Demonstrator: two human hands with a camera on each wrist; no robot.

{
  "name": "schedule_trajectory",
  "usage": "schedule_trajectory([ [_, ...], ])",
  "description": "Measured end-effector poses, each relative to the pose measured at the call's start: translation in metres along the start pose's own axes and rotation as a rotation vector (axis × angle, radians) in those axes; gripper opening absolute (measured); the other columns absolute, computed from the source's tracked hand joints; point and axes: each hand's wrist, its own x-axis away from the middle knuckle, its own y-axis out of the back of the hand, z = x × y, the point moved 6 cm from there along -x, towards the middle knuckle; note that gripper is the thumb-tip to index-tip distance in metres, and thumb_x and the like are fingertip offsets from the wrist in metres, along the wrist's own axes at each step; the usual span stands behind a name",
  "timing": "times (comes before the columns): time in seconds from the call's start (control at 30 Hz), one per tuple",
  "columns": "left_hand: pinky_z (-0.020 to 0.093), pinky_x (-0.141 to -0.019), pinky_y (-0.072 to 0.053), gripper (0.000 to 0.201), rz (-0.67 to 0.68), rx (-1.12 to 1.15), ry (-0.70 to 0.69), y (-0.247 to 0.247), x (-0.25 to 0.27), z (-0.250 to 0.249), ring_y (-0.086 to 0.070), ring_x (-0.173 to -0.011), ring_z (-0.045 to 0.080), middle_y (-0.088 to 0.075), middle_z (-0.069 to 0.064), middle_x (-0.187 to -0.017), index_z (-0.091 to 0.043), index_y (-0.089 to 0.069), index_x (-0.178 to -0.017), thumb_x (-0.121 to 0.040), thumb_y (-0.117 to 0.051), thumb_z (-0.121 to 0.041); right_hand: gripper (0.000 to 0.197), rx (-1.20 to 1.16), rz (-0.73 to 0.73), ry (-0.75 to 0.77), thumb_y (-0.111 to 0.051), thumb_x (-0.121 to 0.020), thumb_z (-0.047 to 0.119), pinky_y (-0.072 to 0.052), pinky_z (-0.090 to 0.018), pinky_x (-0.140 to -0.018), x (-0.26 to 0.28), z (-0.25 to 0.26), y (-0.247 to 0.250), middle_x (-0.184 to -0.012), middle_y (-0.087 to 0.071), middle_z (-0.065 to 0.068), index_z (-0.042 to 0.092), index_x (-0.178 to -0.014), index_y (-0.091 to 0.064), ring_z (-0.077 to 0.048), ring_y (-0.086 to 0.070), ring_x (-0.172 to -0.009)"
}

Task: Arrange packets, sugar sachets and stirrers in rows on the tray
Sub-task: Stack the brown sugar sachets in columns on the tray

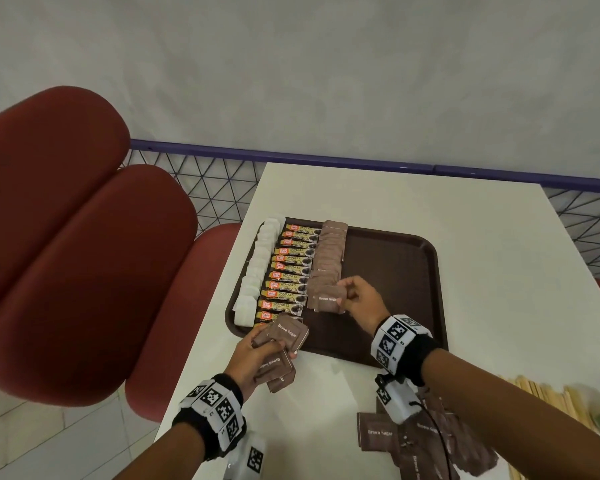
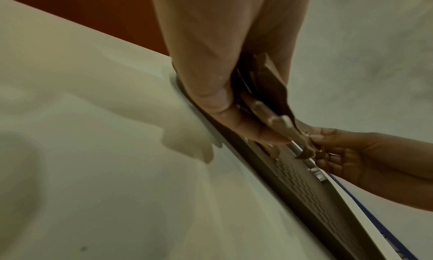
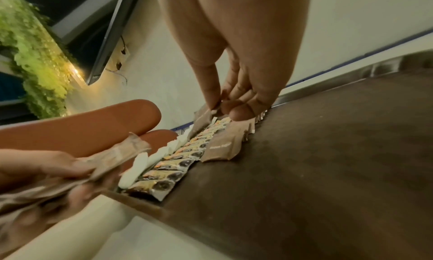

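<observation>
Brown sugar sachet [image 1: 327,298] pinched in the right hand [image 1: 360,299] over the tray's [image 1: 395,289] third row.

It sits at the near end of the brown sachet row [image 1: 326,261], beside the coffee packets [image 1: 288,271] and white sachets [image 1: 257,271]. The left hand [image 1: 253,355] grips a bunch of brown sachets [image 1: 281,348] at the tray's near edge. More sachets [image 1: 430,441] and wooden stirrers [image 1: 548,400] lie on the white table [image 1: 499,237].

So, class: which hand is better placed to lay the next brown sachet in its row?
Right. The right hand already pinches one sachet at the row's near end; the left hand holds a stack off the tray.
</observation>
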Motion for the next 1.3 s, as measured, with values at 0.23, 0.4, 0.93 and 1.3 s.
schedule_trajectory([
  [0.23,0.037,-0.072,-0.053,0.031,-0.054,0.013,0.012,0.017,0.002,0.001,-0.064,-0.096,0.03,-0.068,0.014,-0.105,-0.018,-0.062,-0.109,-0.083,-0.062,-0.002,0.011,0.271,0.032,-0.081,-0.059,-0.082,0.005,-0.042,-0.025,-0.072,-0.009,-0.002,-0.015,-0.075,-0.054,0.002,0.014,-0.088,-0.057,-0.018,-0.053,-0.08],
  [0.4,0.037,-0.073,-0.053,0.032,-0.056,0.009,0.007,0.021,0.005,0.0,-0.064,-0.096,0.03,-0.068,0.013,-0.104,-0.018,-0.061,-0.111,-0.082,-0.062,-0.003,0.017,0.386,0.018,-0.083,-0.059,-0.082,0.008,-0.046,-0.033,-0.079,-0.012,-0.002,-0.025,-0.102,-0.059,-0.014,0.011,-0.098,-0.053,-0.029,-0.058,-0.094],
  [0.93,0.039,-0.074,-0.053,0.034,-0.054,0.031,0.013,0.022,0.001,0.005,-0.064,-0.099,0.036,-0.067,0.02,-0.108,-0.013,-0.061,-0.114,-0.082,-0.063,-0.002,0.042,0.512,-0.047,-0.087,-0.065,-0.083,0.022,-0.048,-0.041,-0.09,-0.021,-0.004,-0.023,-0.12,-0.051,-0.015,0.007,-0.114,-0.041,-0.03,-0.05,-0.111],
  [1.3,0.034,-0.065,-0.055,0.027,-0.004,0.028,-0.041,0.0,0.0,-0.005,-0.07,-0.072,0.023,-0.072,0.012,-0.087,-0.012,-0.061,-0.106,-0.084,-0.06,0.003,0.02,0.152,0.192,0.137,-0.057,-0.088,0.034,-0.039,-0.017,-0.068,0.017,0.022,-0.037,-0.096,-0.053,0.002,0.016,-0.098,-0.054,-0.011,-0.051,-0.085],
])
